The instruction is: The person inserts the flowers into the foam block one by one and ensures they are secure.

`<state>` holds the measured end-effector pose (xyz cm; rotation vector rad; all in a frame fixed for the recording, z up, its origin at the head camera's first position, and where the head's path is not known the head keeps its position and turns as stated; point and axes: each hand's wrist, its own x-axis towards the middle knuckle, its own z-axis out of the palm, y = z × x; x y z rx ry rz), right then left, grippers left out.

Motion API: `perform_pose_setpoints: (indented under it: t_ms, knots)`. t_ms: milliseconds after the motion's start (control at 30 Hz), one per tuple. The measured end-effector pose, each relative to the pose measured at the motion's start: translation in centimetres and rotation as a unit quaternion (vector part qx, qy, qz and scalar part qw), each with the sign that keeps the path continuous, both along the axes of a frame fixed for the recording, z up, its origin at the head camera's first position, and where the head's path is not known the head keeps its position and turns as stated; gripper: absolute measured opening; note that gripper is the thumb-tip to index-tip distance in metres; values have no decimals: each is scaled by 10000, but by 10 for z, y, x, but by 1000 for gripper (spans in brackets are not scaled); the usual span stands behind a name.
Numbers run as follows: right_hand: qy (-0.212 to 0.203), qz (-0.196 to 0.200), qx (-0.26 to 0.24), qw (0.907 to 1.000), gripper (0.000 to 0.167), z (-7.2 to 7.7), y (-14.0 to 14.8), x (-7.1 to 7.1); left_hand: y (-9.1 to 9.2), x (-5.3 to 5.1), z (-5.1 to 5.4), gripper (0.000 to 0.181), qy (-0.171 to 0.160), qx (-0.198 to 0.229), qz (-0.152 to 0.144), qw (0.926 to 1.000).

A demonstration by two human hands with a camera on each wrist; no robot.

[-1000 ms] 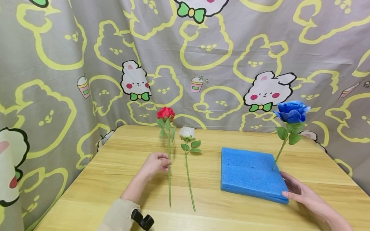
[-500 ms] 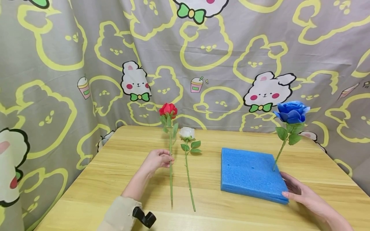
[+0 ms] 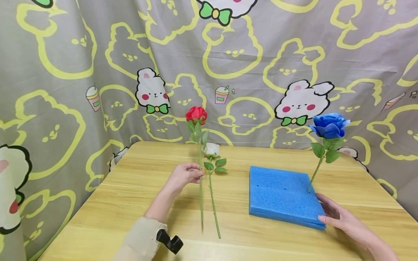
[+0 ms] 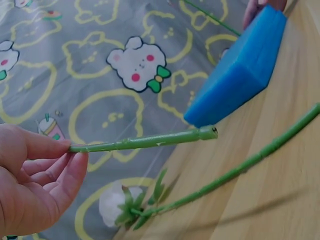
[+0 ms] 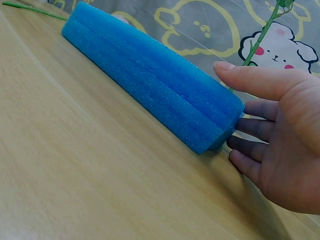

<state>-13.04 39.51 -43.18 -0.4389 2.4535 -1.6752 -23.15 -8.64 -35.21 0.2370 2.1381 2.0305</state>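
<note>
My left hand [image 3: 183, 177] pinches the green stem of a red rose [image 3: 196, 116] between thumb and fingertips. The rose is raised and stands nearly upright; in the left wrist view its cut stem end [image 4: 207, 132] points right. Just right of it, a white rose [image 3: 213, 150] lies on the table. A blue rose [image 3: 330, 126] stands slightly tilted with its stem in the right side of a flat blue foam block [image 3: 281, 195]. My right hand [image 3: 343, 219] touches the block's right end, fingers along the side and thumb at the upper edge, as the right wrist view shows.
The wooden table [image 3: 140, 203] reaches back to a grey curtain [image 3: 192, 40] printed with yellow outlines and rabbits. A black clip-like piece [image 3: 169, 242] sits at my left cuff.
My left hand has moved up and to the right with the red rose, whose bloom is higher and nearer the white one. The right hand and foam block have stayed put.
</note>
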Motion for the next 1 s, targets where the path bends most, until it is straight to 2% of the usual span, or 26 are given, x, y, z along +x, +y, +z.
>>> perform_pose_setpoints:
  t_ms: [100,400,733,867,1000]
  knots:
    - [33,6,5,10000,63,0,0,0,7,-1,3,24,176,-34,-83,9998]
    - [74,-11,106,9999,64,1,-1,0,34,-6,12,17,436,87,-239,9987]
    - [183,-47,254,9995,63,1,0,-1,63,-7,23,17,664,211,-101,9975]
    - [205,-86,277,9994,63,2,0,-1,76,-7,26,18,904,161,-138,9957]
    - [100,-146,233,9996,64,2,-1,0,88,-6,28,18,993,133,-227,9947]
